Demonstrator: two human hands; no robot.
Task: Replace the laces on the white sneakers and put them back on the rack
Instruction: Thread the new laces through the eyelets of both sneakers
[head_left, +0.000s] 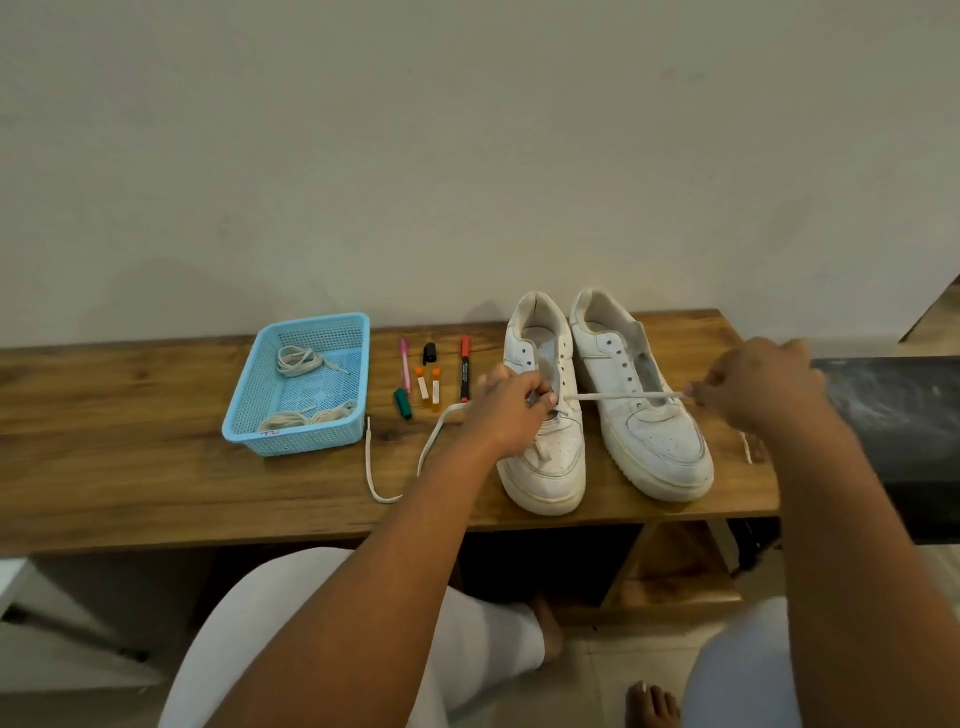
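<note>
Two white sneakers are standing side by side on a wooden bench (156, 467). The left hand (511, 410) is pinching a white lace (623, 396) at the left sneaker (545, 457), while the right hand (753, 384) is gripping the lace, drawing it taut across the right sneaker (660, 441). Lacing appears to be just starting; next likely comes threading an end through an eyelet.

white sneakers (597, 405), blue basket (298, 387), brown table (130, 457)

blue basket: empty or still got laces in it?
Not empty. The blue basket holds loose pale laces: one bundle near its far end and coiled ones at its near end.
</note>
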